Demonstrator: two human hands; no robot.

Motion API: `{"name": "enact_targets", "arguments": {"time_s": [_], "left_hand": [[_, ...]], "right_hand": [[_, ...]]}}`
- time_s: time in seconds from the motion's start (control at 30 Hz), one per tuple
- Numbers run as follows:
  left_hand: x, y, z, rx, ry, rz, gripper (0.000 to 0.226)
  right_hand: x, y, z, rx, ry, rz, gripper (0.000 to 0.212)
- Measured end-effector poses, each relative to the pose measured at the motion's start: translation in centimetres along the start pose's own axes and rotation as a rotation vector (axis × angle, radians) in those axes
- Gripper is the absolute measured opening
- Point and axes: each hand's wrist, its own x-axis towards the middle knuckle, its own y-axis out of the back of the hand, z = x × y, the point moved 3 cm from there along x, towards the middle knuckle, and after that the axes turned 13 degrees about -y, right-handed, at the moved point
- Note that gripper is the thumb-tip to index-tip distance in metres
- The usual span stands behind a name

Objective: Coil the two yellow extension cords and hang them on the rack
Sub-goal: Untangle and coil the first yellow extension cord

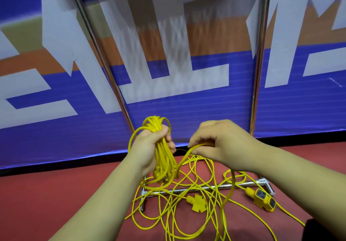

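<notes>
My left hand [149,147] gripped a bundled coil of thin yellow cord [161,147]; my right hand [215,143] pinched its loose strand [184,157] above tangled yellow cord [187,212] on the red floor [56,194].

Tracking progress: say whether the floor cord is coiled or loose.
Loose: floor cord sprawls in tangled loops; only the bundle in the left hand is coiled.

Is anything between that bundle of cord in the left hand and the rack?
Nothing solid: the coil in the left hand sits in open air before the rack. But its loose tail, pinched by the right hand, runs into a tangle on the floor, lying over the base bar.
</notes>
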Motion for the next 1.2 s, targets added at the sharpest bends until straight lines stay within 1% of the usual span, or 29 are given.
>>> {"name": "enact_targets", "arguments": {"time_s": [0.07, 0.1, 0.2, 0.33, 0.43, 0.53, 0.6, 0.63, 0.73, 0.8, 0.87, 0.93, 1.0, 1.07, 1.13, 1.2], "left_hand": [[-0.6, -1.1, -0.9, 0.085, 0.068, -0.101, 0.022], [-0.9, -1.6, -1.2, 0.091, 0.097, -0.143, 0.023], [-1.5, -2.8, -1.8, 0.057, 0.177, -0.240, 0.024], [-2.0, -3.9, -1.8, -0.038, 0.255, -0.326, 0.024], [-1.9, -4.4, -1.6, -0.113, 0.286, -0.366, 0.023], [-1.8, -4.7, -1.1, -0.141, 0.301, -0.473, 0.034], [-1.9, -5.0, -0.8, -0.049, 0.287, -0.549, 0.043], [-1.9, -5.0, -0.7, 0.024, 0.281, -0.560, 0.044], [-1.7, -4.7, -0.4, 0.202, 0.264, -0.532, 0.028], [-1.4, -4.1, 0.1, 0.236, 0.241, -0.467, 0.019], [-0.8, -3.2, 1.0, 0.214, 0.185, -0.359, 0.017], [-0.1, -1.9, 1.9, 0.110, 0.126, -0.196, 0.020], [0.4, -0.6, 2.7, 0.002, 0.081, -0.069, 0.013], [0.3, 0.2, 2.9, 0.001, 0.079, -0.036, 0.011], [-0.1, 0.6, 2.3, 0.059, 0.118, -0.058, 0.014], [-0.7, 0.4, 1.5, 0.086, 0.180, -0.099, 0.007]], "right_hand": [[0.1, 0.5, 0.3, 0.065, -0.079, 0.075, 0.012], [0.1, 0.7, 0.5, 0.100, -0.116, 0.093, 0.015], [0.4, 1.5, 1.1, 0.189, -0.193, 0.081, 0.018], [0.9, 2.4, 2.1, 0.353, -0.285, -0.012, 0.019], [1.0, 2.8, 3.2, 0.555, -0.377, -0.095, 0.022], [1.1, 2.8, 4.3, 0.658, -0.422, -0.185, 0.033], [1.1, 2.4, 4.9, 0.649, -0.414, -0.278, 0.033], [1.1, 2.2, 5.2, 0.646, -0.410, -0.335, 0.030], [0.8, 1.9, 5.7, 0.649, -0.395, -0.512, 0.025], [0.7, 1.5, 6.0, 0.662, -0.388, -0.569, 0.024], [0.5, 0.7, 6.5, 0.697, -0.391, -0.587, 0.026], [0.2, -0.4, 7.0, 0.750, -0.420, -0.559, 0.025], [0.1, -1.4, 7.1, 0.845, -0.486, -0.511, 0.025], [0.2, -1.8, 6.7, 0.842, -0.531, -0.451, 0.024], [1.0, -1.4, 6.3, 0.805, -0.560, -0.274, 0.021], [1.6, -0.3, 5.7, 0.815, -0.572, -0.038, 0.017]]}}
